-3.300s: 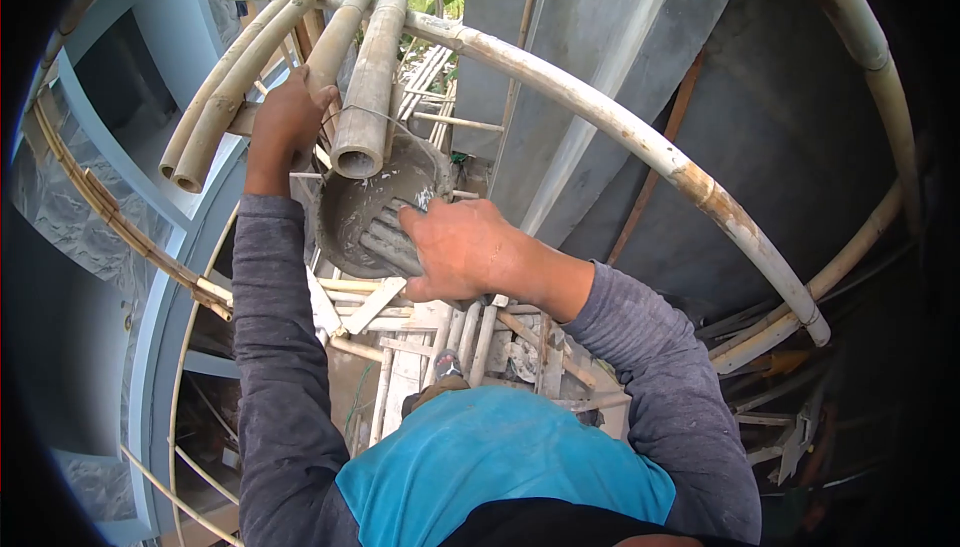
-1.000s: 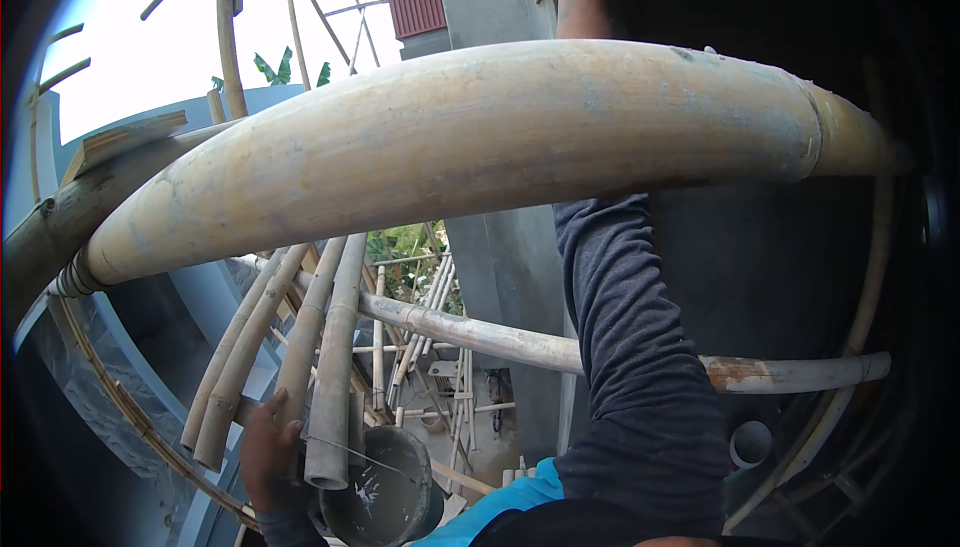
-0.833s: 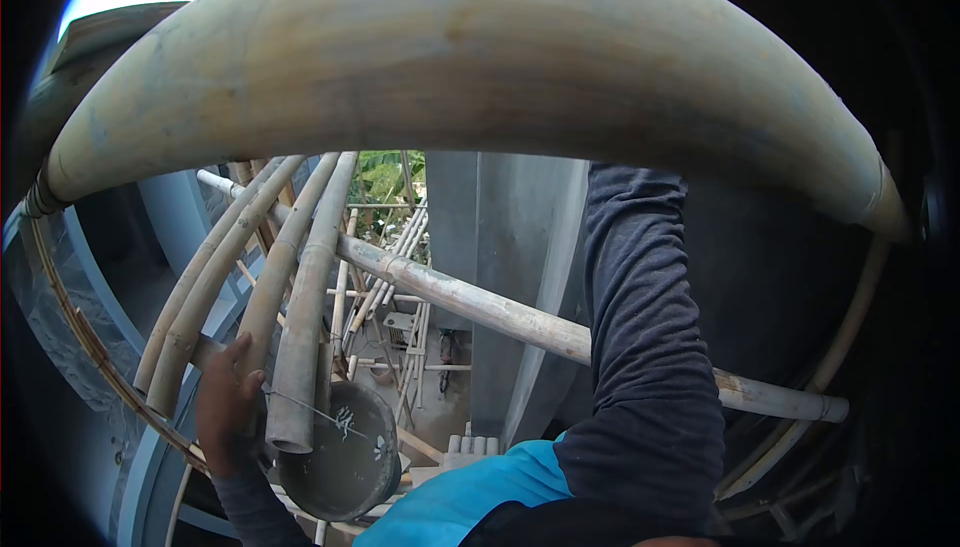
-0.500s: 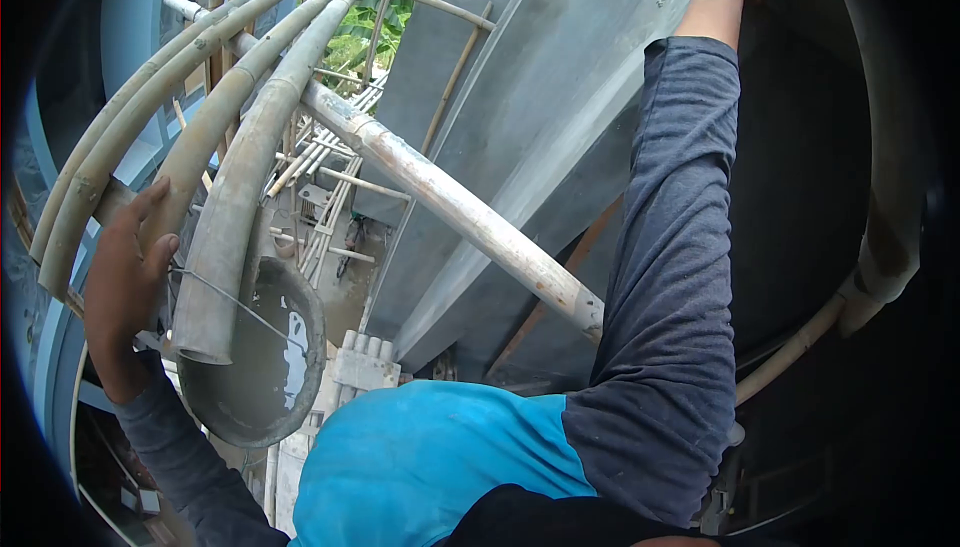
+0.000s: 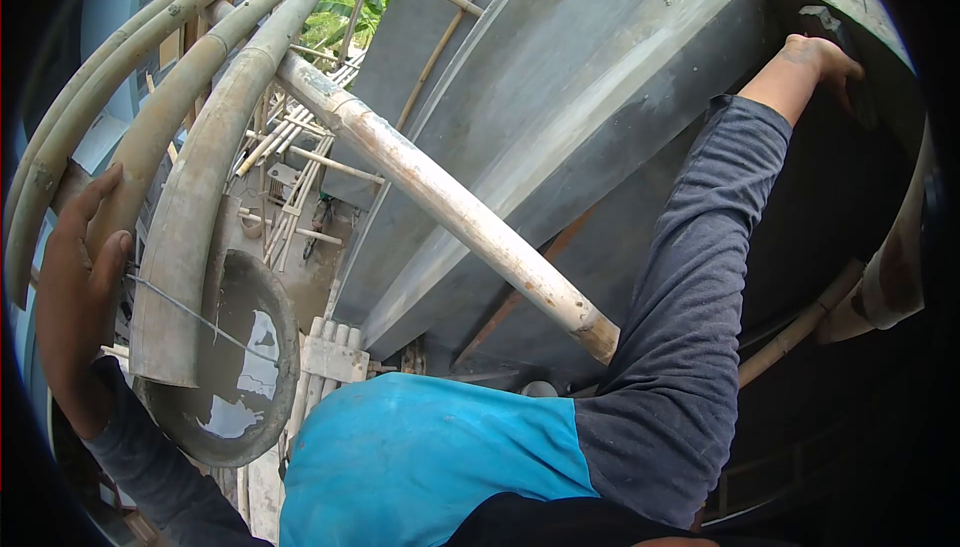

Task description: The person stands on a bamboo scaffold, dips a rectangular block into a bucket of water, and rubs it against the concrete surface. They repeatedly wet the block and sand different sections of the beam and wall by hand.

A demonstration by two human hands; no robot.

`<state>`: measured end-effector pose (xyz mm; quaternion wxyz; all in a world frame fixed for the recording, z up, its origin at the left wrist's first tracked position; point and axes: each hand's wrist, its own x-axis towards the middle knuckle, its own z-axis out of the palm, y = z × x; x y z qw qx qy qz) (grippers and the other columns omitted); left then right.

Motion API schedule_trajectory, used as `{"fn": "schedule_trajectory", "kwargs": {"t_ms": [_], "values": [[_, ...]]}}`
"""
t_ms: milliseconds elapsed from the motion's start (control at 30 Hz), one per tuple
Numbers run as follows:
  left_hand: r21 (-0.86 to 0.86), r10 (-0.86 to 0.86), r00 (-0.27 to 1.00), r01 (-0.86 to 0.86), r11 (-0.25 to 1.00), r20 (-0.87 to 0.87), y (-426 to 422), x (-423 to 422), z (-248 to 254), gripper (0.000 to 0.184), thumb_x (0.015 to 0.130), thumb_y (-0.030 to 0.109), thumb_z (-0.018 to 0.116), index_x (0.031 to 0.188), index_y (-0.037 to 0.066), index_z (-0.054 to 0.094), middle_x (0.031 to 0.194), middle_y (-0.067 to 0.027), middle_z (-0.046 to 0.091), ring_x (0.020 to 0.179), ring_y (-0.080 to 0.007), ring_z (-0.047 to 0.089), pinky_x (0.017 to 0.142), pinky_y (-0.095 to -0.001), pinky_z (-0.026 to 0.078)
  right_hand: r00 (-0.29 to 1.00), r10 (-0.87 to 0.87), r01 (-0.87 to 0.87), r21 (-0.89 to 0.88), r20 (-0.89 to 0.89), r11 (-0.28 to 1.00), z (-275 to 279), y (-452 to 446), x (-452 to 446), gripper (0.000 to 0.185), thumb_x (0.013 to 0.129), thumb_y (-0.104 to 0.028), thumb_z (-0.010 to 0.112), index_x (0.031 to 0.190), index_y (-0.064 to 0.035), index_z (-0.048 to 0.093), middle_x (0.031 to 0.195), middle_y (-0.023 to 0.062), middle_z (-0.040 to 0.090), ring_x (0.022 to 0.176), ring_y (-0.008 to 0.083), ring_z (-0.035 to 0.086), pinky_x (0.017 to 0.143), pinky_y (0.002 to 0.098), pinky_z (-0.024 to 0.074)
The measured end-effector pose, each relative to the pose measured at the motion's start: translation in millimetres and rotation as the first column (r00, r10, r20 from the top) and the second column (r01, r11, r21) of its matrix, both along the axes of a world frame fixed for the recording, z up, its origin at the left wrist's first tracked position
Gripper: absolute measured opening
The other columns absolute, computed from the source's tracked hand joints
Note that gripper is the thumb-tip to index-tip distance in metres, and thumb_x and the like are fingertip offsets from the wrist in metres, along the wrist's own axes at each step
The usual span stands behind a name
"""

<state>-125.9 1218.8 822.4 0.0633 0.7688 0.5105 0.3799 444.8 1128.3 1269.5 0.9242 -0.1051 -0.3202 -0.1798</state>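
Since the earliest view, the right hand (image 5: 818, 59) has gone from the bucket (image 5: 225, 455) up to the dark recess (image 5: 810, 177). A bamboo pole (image 5: 205, 187) has the wire handle (image 5: 205, 322) across it, seemingly to hang the bucket just beside the left hand (image 5: 80, 287), well apart from the right. The left hand's fingers spread loosely against bamboo, probably for steadiness; the right's grip is unclear.

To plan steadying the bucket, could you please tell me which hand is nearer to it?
The left hand, at the bamboo poles just beside the bucket; the right hand is stretched well away, at the upper right.
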Motion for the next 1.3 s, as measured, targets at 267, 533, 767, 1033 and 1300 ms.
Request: {"fn": "schedule_trajectory", "kwargs": {"t_ms": [267,533,767,1033,1300], "values": [[-0.017,0.001,1.000,-0.001,1.000,0.016,-3.3,-2.7,2.4,0.054,0.082,0.004,0.058,0.136,0.009,0.053,0.132,-0.0173,0.058,0.120,-0.0311,0.057,0.106,-0.0376,0.040,0.794,0.316,-0.180,-0.295,0.519,0.938,-46.4,84.0,-21.1,0.052,0.098,-0.044,0.040,0.115,0.0023,0.056,0.102,0.0178,0.067,0.080,0.0287,0.068,0.056,0.0412,0.0547],[0.014,-0.037,0.999,0.037,0.999,0.032,-1.7,-1.6,-0.4,0.053,0.083,0.003,0.056,0.135,0.009,0.053,0.133,-0.0165,0.057,0.122,-0.0296,0.056,0.107,-0.0377,0.039,0.995,-0.096,0.097,0.007,-0.040,0.995,-4.6,2.2,-36.2,0.074,0.098,-0.056,0.023,0.147,-0.0331,-0.027,0.156,0.0143,0.018,0.118,0.0350,0.055,0.083,0.0458,0.0591],[0.032,-0.004,1.000,0.005,0.999,-0.026,-7.3,0.8,7.9,0.053,0.083,0.007,0.065,0.134,0.009,0.053,0.123,-0.0184,0.060,0.114,-0.0356,0.057,0.101,-0.0406,0.043,0.975,-0.206,0.196,0.127,0.077,0.972,-11.6,-41.2,-78.4,0.080,0.100,-0.044,0.034,0.150,-0.0215,-0.023,0.158,0.0177,0.012,0.133,0.0347,0.040,0.106,0.0463,0.0426],[-0.003,-0.084,0.995,0.084,0.996,-0.048,-2.3,-1.0,13.8,0.054,0.081,0.012,0.069,0.132,0.005,0.055,0.125,-0.0192,0.060,0.116,-0.0350,0.057,0.101,-0.0401,0.043,0.992,-0.054,0.046,-0.072,-0.118,0.996,-71.3,80.9,-39.3,0.082,0.099,-0.038,0.039,0.151,-0.0165,-0.021,0.158,0.0198,0.011,0.137,0.0350,0.034,0.113,0.0463,0.0339],[-0.117,-0.048,0.997,0.041,0.992,-0.058,-9.9,5.9,26.8,0.054,0.080,0.014,0.069,0.132,0.005,0.055,0.121,-0.0225,0.062,0.112,-0.0368,0.059,0.099,-0.0419,0.045,0.947,-0.321,0.302,0.430,-0.029,0.851,-8.5,-65.0,-115.0,0.088,0.090,-0.016,0.051,0.152,-0.0009,-0.009,0.156,0.0290,0.009,0.145,0.0375,0.019,0.121,0.0449,0.0164]]}}
